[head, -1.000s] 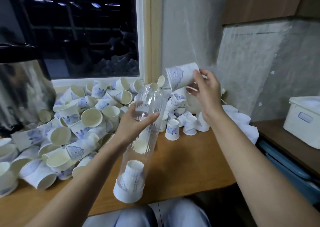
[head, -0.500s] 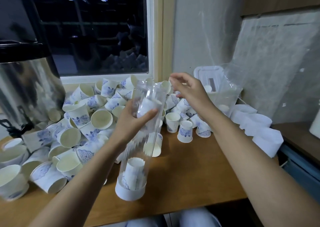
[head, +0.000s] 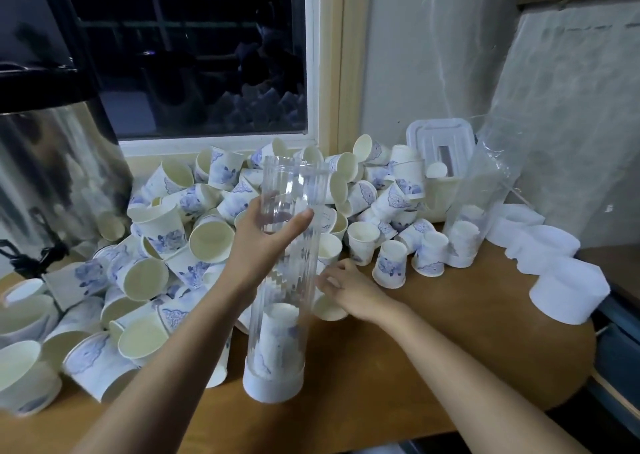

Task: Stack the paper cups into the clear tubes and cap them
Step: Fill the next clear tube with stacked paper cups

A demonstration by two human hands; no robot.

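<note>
A person at a wooden counter (head: 433,332) loads paper cups into a clear tube (head: 292,183), which stands upright near the front edge with its open mouth at the top. The left hand (head: 266,235) wraps round the tube's upper half, thumb on the near side, apparently to steady the tall, light cylinder and keep its mouth free for loading. A white cap (head: 270,387) already closes the bottom end, so anything dropped in stays put. One inner cup (head: 277,335) sits upside down just above that cap, and the rest of the tube looks empty, which suggests the filling is at an early stage. The right hand (head: 349,290) lies low, just right of the tube, fingers reaching onto a side-lying cup (head: 327,309); whether they have closed round it cannot be told. It is probably the next one to go in. A heap (head: 173,231) of blue-printed cups sprawls from the left edge to the window sill, within reach of both hands. A few upturned cups (head: 389,266) stand apart to the right of the heap. Spare caps (head: 568,294) wait at the far right, well clear of the work, presumably for sealing the top once the tube is full. Behind them a clear wrap (head: 464,231) holds stacked cups. A metal urn (head: 52,183) stands at the far left.
</note>
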